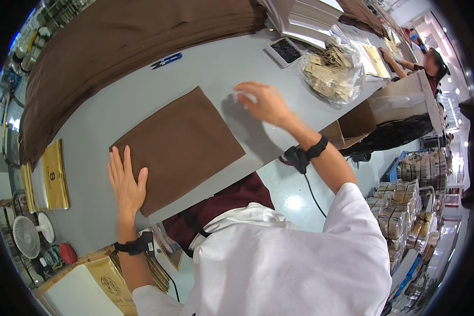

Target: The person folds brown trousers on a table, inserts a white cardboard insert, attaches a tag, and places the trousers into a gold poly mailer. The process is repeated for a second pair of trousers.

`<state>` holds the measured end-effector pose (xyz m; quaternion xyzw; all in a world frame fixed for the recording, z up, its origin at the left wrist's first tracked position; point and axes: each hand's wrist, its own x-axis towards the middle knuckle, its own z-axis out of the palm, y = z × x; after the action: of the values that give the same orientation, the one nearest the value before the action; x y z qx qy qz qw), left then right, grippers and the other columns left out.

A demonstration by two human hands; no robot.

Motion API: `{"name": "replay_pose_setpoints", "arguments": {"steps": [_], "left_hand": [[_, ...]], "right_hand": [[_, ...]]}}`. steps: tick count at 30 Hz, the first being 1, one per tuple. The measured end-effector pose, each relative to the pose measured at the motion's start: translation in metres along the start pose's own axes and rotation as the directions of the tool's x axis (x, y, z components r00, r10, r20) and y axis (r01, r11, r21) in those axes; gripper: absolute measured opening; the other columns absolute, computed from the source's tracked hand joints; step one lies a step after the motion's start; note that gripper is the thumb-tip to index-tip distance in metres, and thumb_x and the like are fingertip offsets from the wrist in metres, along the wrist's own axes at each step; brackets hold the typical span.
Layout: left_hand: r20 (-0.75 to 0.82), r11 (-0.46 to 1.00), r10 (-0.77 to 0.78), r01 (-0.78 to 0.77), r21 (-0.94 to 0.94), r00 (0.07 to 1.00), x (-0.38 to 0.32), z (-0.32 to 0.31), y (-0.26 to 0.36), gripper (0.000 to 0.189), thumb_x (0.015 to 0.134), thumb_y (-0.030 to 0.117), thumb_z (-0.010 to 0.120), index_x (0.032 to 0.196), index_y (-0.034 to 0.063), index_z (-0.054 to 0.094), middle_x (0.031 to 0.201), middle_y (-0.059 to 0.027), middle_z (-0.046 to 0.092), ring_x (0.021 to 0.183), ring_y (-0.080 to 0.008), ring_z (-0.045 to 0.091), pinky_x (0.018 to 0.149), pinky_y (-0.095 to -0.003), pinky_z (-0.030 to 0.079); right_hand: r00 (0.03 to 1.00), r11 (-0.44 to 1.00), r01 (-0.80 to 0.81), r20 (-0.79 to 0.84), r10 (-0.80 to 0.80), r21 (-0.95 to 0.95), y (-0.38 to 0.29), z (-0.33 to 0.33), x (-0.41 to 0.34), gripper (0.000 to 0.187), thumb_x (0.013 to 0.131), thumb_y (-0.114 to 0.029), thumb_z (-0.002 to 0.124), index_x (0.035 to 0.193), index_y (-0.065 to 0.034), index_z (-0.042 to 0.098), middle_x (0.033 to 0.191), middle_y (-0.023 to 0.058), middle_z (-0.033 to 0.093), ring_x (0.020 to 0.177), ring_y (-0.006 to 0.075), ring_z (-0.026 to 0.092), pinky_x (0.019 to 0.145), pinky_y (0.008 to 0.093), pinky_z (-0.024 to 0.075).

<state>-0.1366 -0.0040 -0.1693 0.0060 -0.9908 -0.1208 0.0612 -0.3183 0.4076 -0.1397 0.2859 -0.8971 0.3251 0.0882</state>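
Note:
A folded brown cloth (181, 150) lies flat on the grey tabletop (205, 75) before me, with a zigzag-cut edge towards my body. My left hand (127, 179) rests palm down on its left end, the thumb spread away from the fingers. Past the cloth's right side, my right hand (262, 100) hovers over the table and casts a shadow. Its fingers are curled and blurred by motion. A whitish patch shows between thumb and fingers; whether it is something held is unclear.
Stacked brown cloth (142, 23) spans the table's far side. Blue-handled thread snips (166, 60), a black ink pad (285, 51) and a plastic bag of tags (331, 75) lie nearby. Gold packaging (55, 173) sits left. An open cardboard box (359, 118) adjoins the right edge; a person (430, 67) works beyond.

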Motion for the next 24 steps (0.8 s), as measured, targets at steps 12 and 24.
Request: {"name": "replay_pose_setpoints", "arguments": {"steps": [12, 24], "left_hand": [[-0.016, 0.999, -0.014, 0.015, 0.047, 1.000, -0.002, 0.003, 0.006, 0.070, 0.105, 0.044, 0.053, 0.164, 0.0125, 0.032, 0.171, -0.0195, 0.020, 0.157, -0.0391, 0.019, 0.126, -0.0582, 0.013], [-0.051, 0.999, -0.028, 0.027, -0.021, 0.998, -0.003, 0.002, 0.008, 0.069, 0.104, 0.044, 0.055, 0.162, 0.0130, 0.035, 0.170, -0.0193, 0.024, 0.157, -0.0384, 0.023, 0.126, -0.0577, 0.013]], "right_hand": [[0.812, 0.547, -0.502, -0.146, 0.565, -0.670, 0.184, -0.129, -0.002, 0.040, 0.089, -0.035, 0.063, 0.119, -0.0129, 0.077, 0.110, 0.0193, 0.075, 0.101, 0.0389, 0.072, 0.091, 0.0474, 0.0563], [0.710, 0.779, -0.583, -0.612, 0.349, -0.231, 0.153, -0.162, 0.011, 0.033, 0.082, -0.037, 0.068, 0.100, -0.0135, 0.083, 0.096, 0.0140, 0.078, 0.094, 0.0344, 0.072, 0.088, 0.0421, 0.0548]]}}
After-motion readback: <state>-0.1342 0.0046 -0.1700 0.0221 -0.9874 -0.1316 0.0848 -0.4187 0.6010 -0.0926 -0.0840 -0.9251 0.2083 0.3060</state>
